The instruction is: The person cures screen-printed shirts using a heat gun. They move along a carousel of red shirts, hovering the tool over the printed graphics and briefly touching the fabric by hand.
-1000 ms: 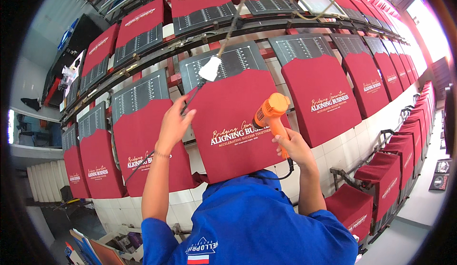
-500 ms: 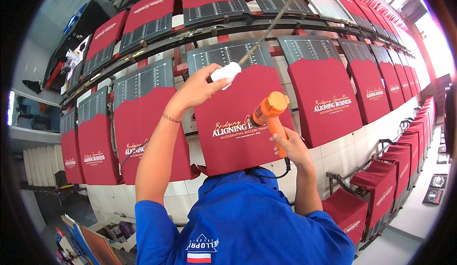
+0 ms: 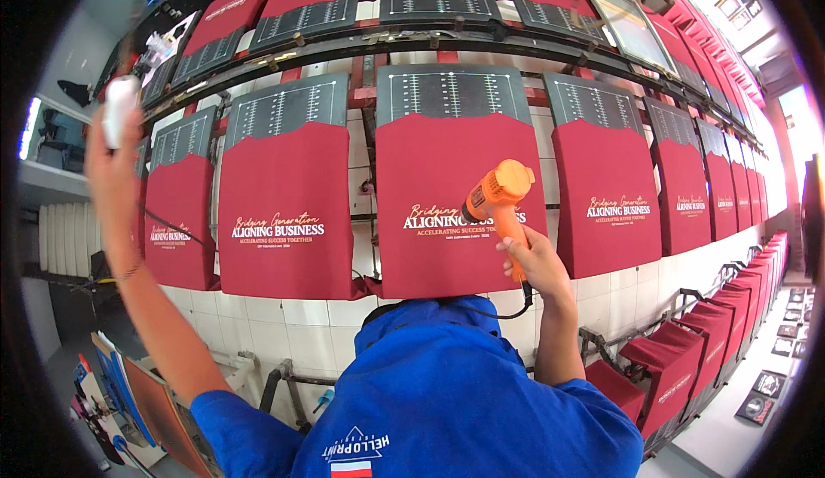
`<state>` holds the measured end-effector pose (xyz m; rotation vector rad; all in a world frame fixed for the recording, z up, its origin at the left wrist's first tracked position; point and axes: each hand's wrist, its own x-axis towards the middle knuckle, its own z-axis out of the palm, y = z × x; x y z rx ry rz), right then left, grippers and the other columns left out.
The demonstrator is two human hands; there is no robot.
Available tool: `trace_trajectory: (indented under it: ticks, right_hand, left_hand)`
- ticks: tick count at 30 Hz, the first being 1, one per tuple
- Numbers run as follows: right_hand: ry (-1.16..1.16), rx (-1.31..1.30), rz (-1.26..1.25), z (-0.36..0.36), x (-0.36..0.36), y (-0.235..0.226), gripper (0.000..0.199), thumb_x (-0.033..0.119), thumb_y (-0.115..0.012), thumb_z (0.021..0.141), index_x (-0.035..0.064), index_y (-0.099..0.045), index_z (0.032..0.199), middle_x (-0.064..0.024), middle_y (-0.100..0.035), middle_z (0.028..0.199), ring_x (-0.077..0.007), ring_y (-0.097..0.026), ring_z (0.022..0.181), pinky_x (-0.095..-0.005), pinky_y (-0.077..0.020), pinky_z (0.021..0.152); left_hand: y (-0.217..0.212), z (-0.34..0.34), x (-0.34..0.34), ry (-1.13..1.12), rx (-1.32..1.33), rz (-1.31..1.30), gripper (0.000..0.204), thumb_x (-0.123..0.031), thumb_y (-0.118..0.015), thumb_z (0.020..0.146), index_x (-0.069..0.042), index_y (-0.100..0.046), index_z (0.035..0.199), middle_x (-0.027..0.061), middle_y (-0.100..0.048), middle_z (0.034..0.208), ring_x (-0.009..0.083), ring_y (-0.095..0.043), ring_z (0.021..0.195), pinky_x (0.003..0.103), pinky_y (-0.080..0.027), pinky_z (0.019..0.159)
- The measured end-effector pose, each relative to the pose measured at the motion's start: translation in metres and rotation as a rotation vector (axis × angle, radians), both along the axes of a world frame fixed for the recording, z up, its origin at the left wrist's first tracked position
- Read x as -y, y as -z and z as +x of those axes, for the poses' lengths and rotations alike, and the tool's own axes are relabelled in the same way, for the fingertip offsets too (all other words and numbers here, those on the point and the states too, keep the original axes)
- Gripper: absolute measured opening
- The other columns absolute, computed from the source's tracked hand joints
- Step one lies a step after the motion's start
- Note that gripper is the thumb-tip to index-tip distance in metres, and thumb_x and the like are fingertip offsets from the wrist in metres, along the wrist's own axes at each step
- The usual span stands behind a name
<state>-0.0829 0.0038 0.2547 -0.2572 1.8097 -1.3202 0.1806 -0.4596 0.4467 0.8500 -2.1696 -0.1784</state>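
Here the right hand (image 3: 540,263) is clenched around the handle of an orange heat gun (image 3: 497,196), its nozzle aimed at the printed lettering on the centre red fabric piece (image 3: 455,212), which lies on its grey pallet (image 3: 447,93) on the press rack. The gun sits just in front of the lower right of that piece, close to the print but apart from it, as far as can be told.

To do this well, the nozzle wants to stay off the cloth and keep sweeping across the whole print, since a pause in one spot could scorch the fabric.

The right forearm rises steeply from the blue shirt (image 3: 447,392), elbow bent, wrist cocked so the gun tilts up and to the left. The left hand (image 3: 116,147) is flung high and far to the left of the centre piece, arm nearly straight, its grip closed on a small white object (image 3: 120,109); what that object is cannot be made out.
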Motion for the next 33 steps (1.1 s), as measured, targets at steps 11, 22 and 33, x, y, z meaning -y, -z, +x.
trace_trajectory:
  ticks: [11, 22, 33]
  right_hand:
    - [-0.035, -0.047, -0.007, -0.005, 0.019, 0.011, 0.026, 0.018, -0.058, 0.097, -0.0026, -0.056, 0.112, -0.0035, -0.058, 0.081, -0.0091, -0.058, 0.064, -0.0256, -0.0517, 0.058]
    - [-0.15, 0.011, -0.011, 0.015, 0.023, 0.003, 0.027, 0.019, -0.059, 0.096, -0.0035, -0.055, 0.11, -0.0021, -0.057, 0.082, -0.0088, -0.058, 0.065, -0.0261, -0.052, 0.059]
    - [-0.139, 0.045, 0.01, 0.015, 0.028, -0.001, 0.03, 0.017, -0.057, 0.096, -0.0035, -0.054, 0.117, -0.0048, -0.062, 0.09, -0.0082, -0.058, 0.065, -0.0252, -0.0519, 0.061]
  left_hand:
    - [-0.062, 0.277, 0.165, -0.422, 0.352, -0.376, 0.049, -0.028, -0.054, 0.096, -0.018, -0.045, 0.142, 0.0064, -0.05, 0.14, 0.0215, -0.056, 0.118, 0.035, -0.049, 0.094]
    - [-0.014, 0.436, 0.138, -0.936, 0.051, -0.012, 0.078, -0.063, -0.054, 0.088, -0.001, -0.052, 0.135, 0.0206, -0.06, 0.127, 0.0296, -0.062, 0.109, 0.036, -0.049, 0.085]
    - [0.046, 0.586, 0.094, -1.295, 0.049, 0.321, 0.087, -0.076, -0.054, 0.079, 0.005, -0.068, 0.109, 0.0189, -0.071, 0.1, 0.0313, -0.066, 0.099, 0.039, -0.046, 0.088]
